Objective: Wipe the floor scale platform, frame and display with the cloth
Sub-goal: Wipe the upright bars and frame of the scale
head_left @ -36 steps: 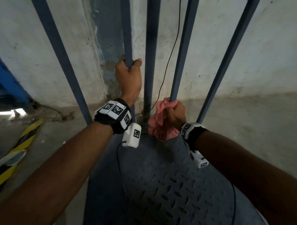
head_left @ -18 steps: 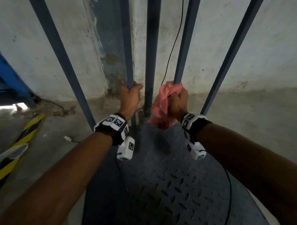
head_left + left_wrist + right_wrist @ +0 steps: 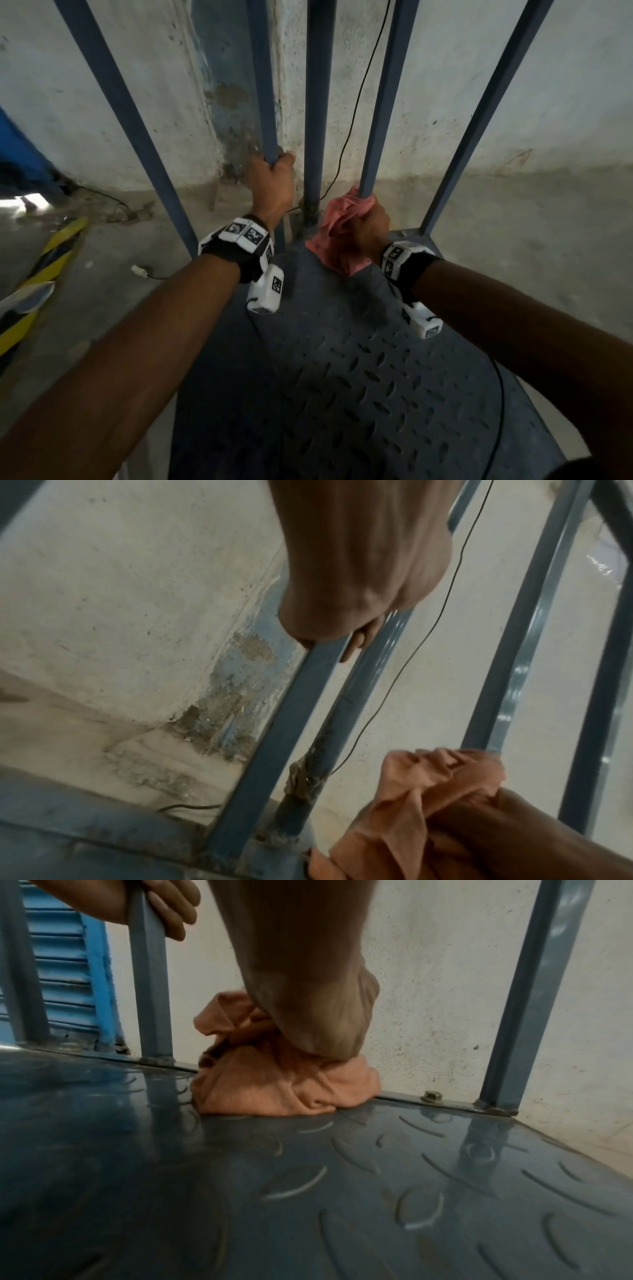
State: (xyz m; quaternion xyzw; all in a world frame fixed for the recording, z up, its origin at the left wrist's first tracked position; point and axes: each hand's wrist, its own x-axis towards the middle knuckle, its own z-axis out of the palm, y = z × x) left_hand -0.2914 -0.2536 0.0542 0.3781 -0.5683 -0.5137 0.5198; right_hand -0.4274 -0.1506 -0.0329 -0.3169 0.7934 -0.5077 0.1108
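The cloth (image 3: 342, 226) is pink and crumpled, and it is bunched in the right hand (image 3: 371, 228). The fingers of this hand are curled tightly around the cloth and around the lower end of a blue-grey bar (image 3: 383, 102) of the scale frame, so the cloth is wrapped between the palm and the bar. In the right wrist view the lower folds of the cloth (image 3: 287, 1085) hang under the fist and touch the far edge of the platform (image 3: 377, 1191), just beside the place where the bar meets it. The platform (image 3: 359, 394) is dark metal with a raised pattern of small oval marks.

The left hand (image 3: 272, 185) grips the next bar (image 3: 263, 85) to the left, with the fingers and the thumb closed around it, a little higher than the right hand. In the left wrist view the fingers (image 3: 356, 642) are curled over the edge of this bar. Between the two hands stands a round pole (image 3: 317, 102), and a thin black wire (image 3: 352, 113) runs down close to it. The hands do not touch each other.

Both wrists carry black bands with white blocks (image 3: 245, 234) that show black-and-white square code patterns; no words or brand names can be read on them or on the scale. On the floor to the left lies a yellow and black striped strip (image 3: 51, 260). The wall (image 3: 102, 102) behind the frame is pale and stained.
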